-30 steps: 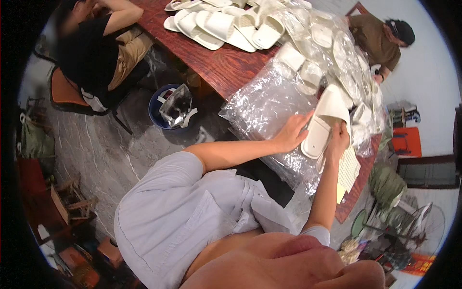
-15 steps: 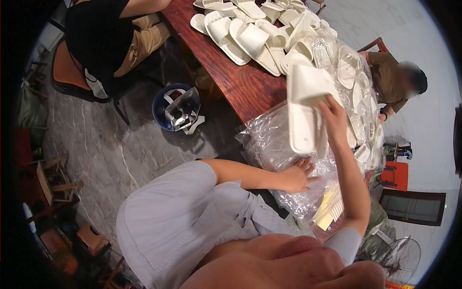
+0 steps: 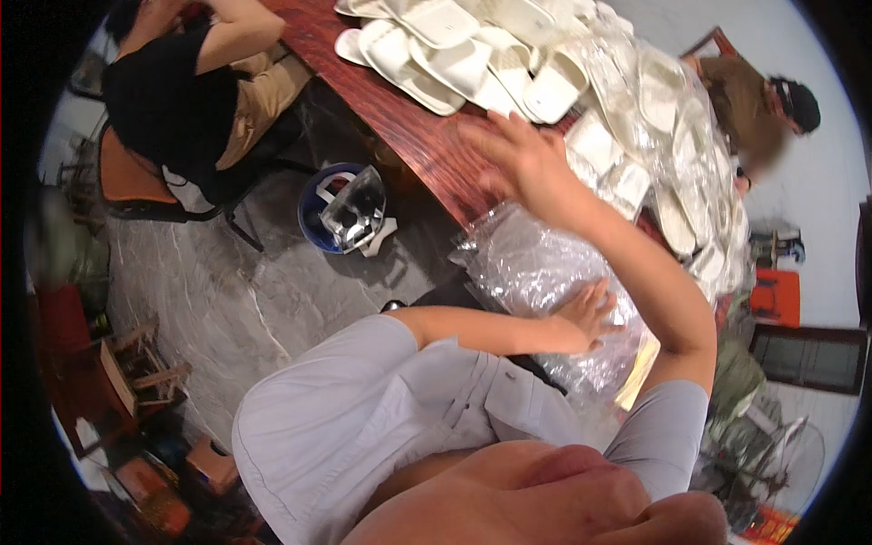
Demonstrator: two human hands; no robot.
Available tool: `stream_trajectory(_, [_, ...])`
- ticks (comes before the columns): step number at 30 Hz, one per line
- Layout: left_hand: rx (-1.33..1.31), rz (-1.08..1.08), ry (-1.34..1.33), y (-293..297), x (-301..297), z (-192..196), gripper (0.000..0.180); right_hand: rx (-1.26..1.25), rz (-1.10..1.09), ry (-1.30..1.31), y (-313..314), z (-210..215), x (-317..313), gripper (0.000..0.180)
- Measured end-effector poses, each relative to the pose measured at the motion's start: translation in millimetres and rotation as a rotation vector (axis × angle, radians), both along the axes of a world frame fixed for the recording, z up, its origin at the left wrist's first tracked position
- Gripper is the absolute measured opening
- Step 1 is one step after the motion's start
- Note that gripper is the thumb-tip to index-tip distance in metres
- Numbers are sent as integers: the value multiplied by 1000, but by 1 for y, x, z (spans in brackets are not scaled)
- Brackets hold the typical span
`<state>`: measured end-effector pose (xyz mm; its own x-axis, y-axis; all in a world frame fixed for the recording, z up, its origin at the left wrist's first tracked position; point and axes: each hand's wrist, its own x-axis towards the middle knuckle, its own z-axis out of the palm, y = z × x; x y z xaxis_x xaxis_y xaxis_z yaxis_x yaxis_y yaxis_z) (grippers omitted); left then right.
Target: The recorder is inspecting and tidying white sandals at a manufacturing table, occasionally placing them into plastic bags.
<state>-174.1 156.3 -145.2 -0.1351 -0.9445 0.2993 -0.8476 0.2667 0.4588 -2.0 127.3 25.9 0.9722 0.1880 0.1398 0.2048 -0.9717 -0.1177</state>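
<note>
My left hand (image 3: 590,318) lies with fingers spread on a stack of clear plastic bags (image 3: 536,254) at the near end of the table. Beyond it, my right hand (image 3: 522,163) is raised over the table edge, fingers apart and slightly blurred, with nothing seen in it. Just past its fingertips lies a pile of white slippers (image 3: 445,77), heaped loosely on the tabletop. Beside my right wrist, a white slipper (image 3: 595,145) rests near others. Farther right, several slippers are wrapped in clear plastic (image 3: 658,91).
The red-brown wooden table (image 3: 400,136) runs away to the upper left. A blue bucket (image 3: 318,213) holding shiny packaging stands on the floor. One person (image 3: 168,100) sits at the left; another person (image 3: 740,100) is across the table. Yellow paper (image 3: 639,372) lies by the bags.
My right hand has let go of the white slippers it held and moved left and away from me, fingers spreading. My left hand stays on the plastic bags. The view has shifted slightly.
</note>
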Motion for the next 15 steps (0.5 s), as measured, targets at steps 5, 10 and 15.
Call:
stream_trajectory(5, [-102, 87, 410, 0, 2, 0, 56, -141, -303, 21, -5, -30, -143, 75])
stream_trajectory(10, [90, 33, -147, 4, 1, 9, 53, -227, -766, -103, -49, -81, -277, 65])
stream_trajectory(15, [-128, 58, -108, 4, 4, 8, 54, -93, -994, -171, -75, -143, -342, 55])
